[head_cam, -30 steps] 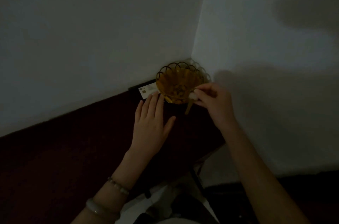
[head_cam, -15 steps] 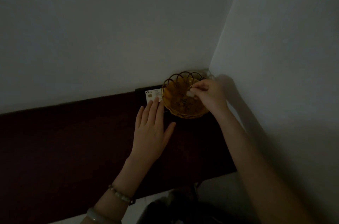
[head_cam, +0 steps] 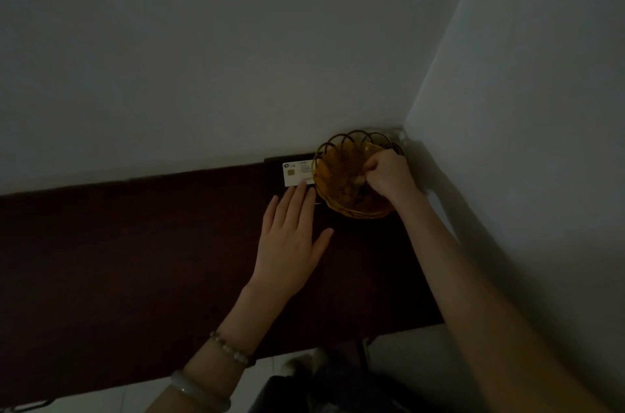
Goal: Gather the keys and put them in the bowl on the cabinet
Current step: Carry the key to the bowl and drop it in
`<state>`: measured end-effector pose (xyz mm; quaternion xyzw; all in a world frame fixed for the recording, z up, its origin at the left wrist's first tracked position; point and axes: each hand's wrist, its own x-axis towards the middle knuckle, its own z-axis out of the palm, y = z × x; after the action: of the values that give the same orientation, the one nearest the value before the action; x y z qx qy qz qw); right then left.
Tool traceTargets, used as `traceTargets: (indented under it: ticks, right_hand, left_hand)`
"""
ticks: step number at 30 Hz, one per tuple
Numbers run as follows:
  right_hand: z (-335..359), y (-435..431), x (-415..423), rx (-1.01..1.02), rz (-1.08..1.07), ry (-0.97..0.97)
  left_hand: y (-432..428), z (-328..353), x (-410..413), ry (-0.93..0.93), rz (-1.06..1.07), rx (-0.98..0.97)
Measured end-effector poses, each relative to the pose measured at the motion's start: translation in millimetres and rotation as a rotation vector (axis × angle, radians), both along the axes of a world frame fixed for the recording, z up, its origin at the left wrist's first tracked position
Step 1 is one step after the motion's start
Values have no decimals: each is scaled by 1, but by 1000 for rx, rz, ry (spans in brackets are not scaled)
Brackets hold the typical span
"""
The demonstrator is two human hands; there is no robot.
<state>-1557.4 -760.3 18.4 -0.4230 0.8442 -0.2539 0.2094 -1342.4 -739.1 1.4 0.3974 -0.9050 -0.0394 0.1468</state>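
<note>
A yellow woven bowl [head_cam: 333, 155] with a looped rim stands on the dark cabinet top [head_cam: 135, 243], pushed into the corner of the walls. My right hand [head_cam: 389, 174] reaches down inside the bowl with its fingers pinched together; the key it holds is mostly hidden under them. Dim shapes [head_cam: 351, 198] lie on the bowl's bottom, too dark to make out. My left hand [head_cam: 291, 240] lies flat on the cabinet just left of the bowl, fingers apart and holding nothing.
A white card [head_cam: 297, 172] lies against the back wall left of the bowl, under my left fingertips. Walls close in behind and on the right. The cabinet's front edge runs below my left wrist, with pale floor beneath.
My right hand has carried the key from the bowl's near rim over it and down inside. My view has shifted left and up. The left hand has stayed flat.
</note>
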Motion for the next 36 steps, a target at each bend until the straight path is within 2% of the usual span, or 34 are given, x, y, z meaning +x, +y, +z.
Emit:
traceTargets:
  ticks: [6,8,13,15,23,36]
  right_hand:
    - [11,16,8,-27,41,26]
    - [16,28,16,-102,43,40]
    - [27,65,53,-378,122,203]
    - [29,80,67,-426,125,269]
    - [31,131,116,-331,38,384]
    - [39,166,277,-261,-173,470]
  left_hand:
    - [-1,1,1,14,-7,-5]
    - [-1,2,0,19,-13,-11]
    - [0,7,1,47,-35,-42]
    - [2,8,4,62,-48,-44]
    - [11,20,33,112,-199,-57]
    - [26,42,166,157,-411,-111]
